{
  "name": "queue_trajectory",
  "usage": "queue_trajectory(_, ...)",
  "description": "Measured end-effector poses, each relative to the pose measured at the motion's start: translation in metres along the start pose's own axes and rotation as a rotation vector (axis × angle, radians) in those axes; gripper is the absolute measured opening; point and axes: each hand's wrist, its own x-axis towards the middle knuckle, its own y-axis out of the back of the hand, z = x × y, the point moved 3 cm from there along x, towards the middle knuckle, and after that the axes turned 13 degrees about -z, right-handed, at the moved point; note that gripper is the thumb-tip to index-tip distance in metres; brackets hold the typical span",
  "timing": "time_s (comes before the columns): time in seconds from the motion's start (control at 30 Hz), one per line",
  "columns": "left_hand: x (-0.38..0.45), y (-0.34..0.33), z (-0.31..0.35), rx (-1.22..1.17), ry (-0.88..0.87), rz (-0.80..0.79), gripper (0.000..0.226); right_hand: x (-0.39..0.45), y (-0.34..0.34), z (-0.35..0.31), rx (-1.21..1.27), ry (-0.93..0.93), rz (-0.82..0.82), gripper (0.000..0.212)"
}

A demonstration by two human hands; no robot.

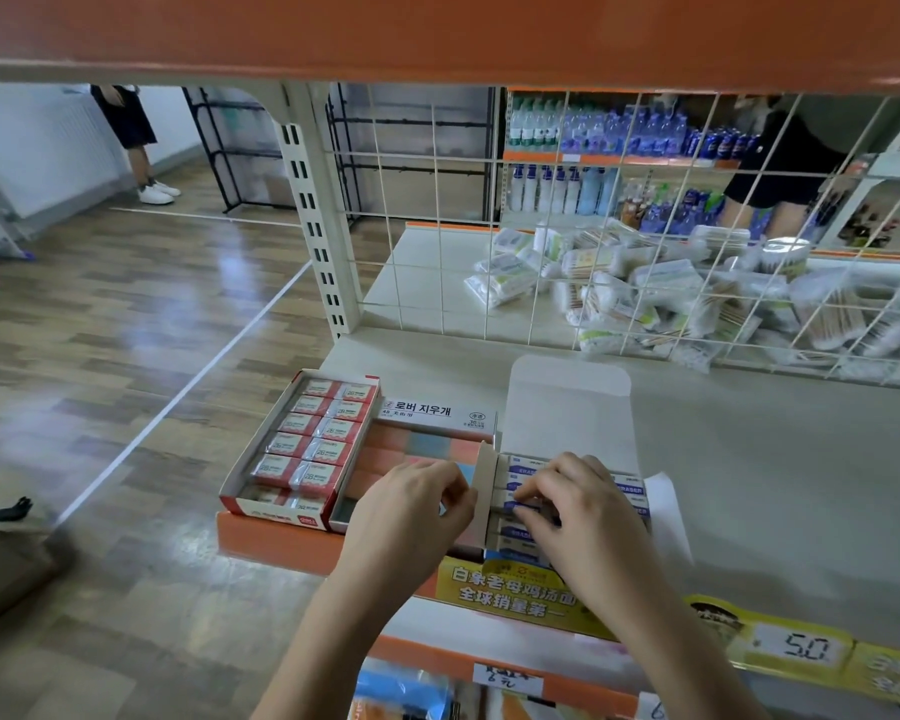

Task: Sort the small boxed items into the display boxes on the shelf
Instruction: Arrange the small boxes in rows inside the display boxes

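Right hand (pixel 567 504): nearest the lens, fingers curled down, pinching a small blue-and-white eraser box (pixel 523 506) in the rows; likely seating it square.
Left hand (pixel 417 504): fingers curled, pinching the side flap (pixel 484 485) of the white display box (pixel 567 407), probably bracing the wall so rows do not push it out.
Task item: blue-and-white eraser box sits inside the white display box, at the shelf's front edge, partly hidden under the right hand.
White display box: lid folded up at the back, so access is from above; rows of same blue-labelled boxes (pixel 630 491) look nearly full.
Step guess: late in filling this box; cannot tell how many slots remain under the hands.
Middle display box (pixel 437 433): touching the flap's left side, pastel erasers, Korean-lettered lid standing upright.
Red display box (pixel 302 449): at the shelf's front left corner, two columns of red-white boxes, packed tight.
Shelf (pixel 749 459): grey deck, bare to the right.
Price strip (pixel 801 649): yellow tags along the front edge.
Wire grid (pixel 645 226): back of the shelf, cotton swab packs (pixel 661 288) heaped behind.
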Motion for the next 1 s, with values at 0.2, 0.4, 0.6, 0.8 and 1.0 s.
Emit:
queue_trajectory(0.2, 0.018, 0.025, 0.015, 0.08, -0.029, 0.03, 0.024, -0.001, 0.024, 0.006, 0.036, 0.014, -0.054, 0.012)
queue_trajectory(0.4, 0.077, 0.035, 0.089, 0.123, -0.297, 0.011, 0.026, -0.007, 0.082, 0.059, -0.012, -0.143, -0.01, 0.024)
queue_trajectory(0.6, 0.13, 0.001, 0.206, 0.405, -0.597, -0.144, 0.035, -0.049, 0.14, 0.139, -0.114, -0.407, -0.078, 0.036)
queue_trajectory(0.8, 0.152, -0.061, 0.331, 0.527, -0.733, -0.316, 0.043, -0.122, 0.18, 0.243, -0.103, -0.629, -0.116, 0.039)
queue_trajectory(1.0, 0.168, -0.139, 0.445, 0.54, -0.774, -0.457, 0.049, -0.21, 0.217, 0.34, -0.038, -0.824, -0.137, 0.038)
